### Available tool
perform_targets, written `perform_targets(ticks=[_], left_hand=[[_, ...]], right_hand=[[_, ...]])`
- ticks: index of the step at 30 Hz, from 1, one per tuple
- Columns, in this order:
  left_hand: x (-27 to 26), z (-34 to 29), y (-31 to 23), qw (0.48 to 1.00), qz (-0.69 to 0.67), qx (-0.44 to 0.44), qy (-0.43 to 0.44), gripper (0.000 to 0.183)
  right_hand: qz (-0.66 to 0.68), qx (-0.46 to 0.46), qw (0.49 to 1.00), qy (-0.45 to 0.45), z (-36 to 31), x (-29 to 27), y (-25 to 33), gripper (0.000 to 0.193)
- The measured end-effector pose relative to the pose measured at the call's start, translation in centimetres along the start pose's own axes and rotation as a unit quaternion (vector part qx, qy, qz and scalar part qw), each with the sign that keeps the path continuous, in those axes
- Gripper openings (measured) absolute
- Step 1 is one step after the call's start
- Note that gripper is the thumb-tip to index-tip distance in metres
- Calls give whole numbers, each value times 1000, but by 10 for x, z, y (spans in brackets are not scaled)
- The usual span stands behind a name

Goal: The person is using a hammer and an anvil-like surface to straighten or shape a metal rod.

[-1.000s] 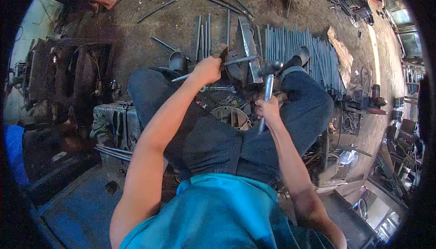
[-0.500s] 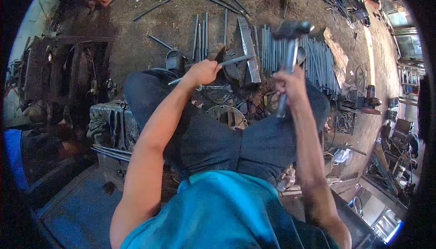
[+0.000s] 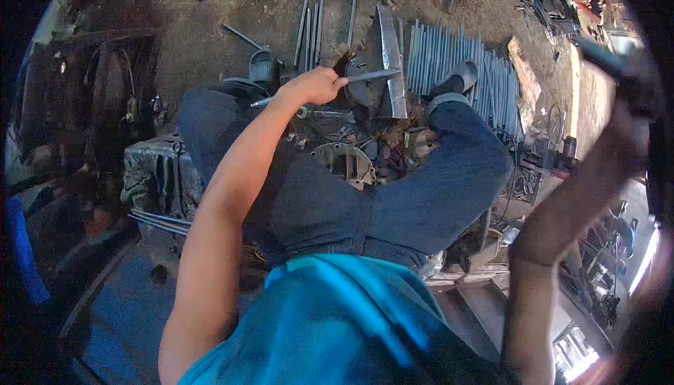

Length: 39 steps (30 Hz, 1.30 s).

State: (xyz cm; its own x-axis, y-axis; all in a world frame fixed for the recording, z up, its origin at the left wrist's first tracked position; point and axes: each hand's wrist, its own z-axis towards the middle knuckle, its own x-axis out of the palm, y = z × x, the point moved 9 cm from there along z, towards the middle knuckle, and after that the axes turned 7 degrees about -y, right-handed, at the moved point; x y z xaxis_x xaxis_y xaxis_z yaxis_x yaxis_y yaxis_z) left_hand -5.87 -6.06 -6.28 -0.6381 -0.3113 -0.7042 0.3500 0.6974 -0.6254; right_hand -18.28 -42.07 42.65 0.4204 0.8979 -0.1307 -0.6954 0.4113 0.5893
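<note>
My left hand (image 3: 314, 86) is closed around a thin grey metal rod (image 3: 371, 76). The rod's right end lies across a long, shiny-edged metal bar (image 3: 397, 98) in front of me; its other end sticks out past my wrist at the left. Raised at the far upper right, my right hand (image 3: 635, 108) is dark and smeared at the picture's rim. It grips the hammer, whose metal handle (image 3: 601, 58) points up and left from it. The hammer's head cannot be made out there.
Many grey rods (image 3: 442, 55) lie side by side beyond my right foot (image 3: 460, 76). Several loose rods (image 3: 309, 34) lie ahead at left. A round metal casting (image 3: 344, 160) and scrap sit between my legs. A metal block (image 3: 158, 174) stands by my left knee.
My right hand has swung the hammer from in front of me up to the far right. My left hand still holds the rod on the bar, its far end now tilted slightly less.
</note>
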Motion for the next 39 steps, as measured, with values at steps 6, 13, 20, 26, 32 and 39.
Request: perform_targets(ticks=[6, 13, 20, 26, 32, 39], left_hand=[[4, -2, -14, 999, -22, -1, 41, 53], [-2, -1, -20, 997, 57, 40, -35, 48], [-4, -7, -18, 995, 96, 10, -34, 41], [-12, -11, -29, 990, 131, 31, -48, 39], [-7, -13, -30, 993, 95, 43, -52, 38], [-3, -6, -19, 995, 66, 55, -52, 42]], right_hand=[[23, 765, 633, -112, -395, 191, -167, 22], [5, 673, 734, -92, -302, 168, -124, 23], [-8, 747, 660, -74, -436, 180, -119, 26], [21, 754, 651, -81, -460, 182, -120, 26], [42, 741, 663, -97, -465, 179, -125, 25], [34, 732, 675, -85, -461, 183, -124, 21]])
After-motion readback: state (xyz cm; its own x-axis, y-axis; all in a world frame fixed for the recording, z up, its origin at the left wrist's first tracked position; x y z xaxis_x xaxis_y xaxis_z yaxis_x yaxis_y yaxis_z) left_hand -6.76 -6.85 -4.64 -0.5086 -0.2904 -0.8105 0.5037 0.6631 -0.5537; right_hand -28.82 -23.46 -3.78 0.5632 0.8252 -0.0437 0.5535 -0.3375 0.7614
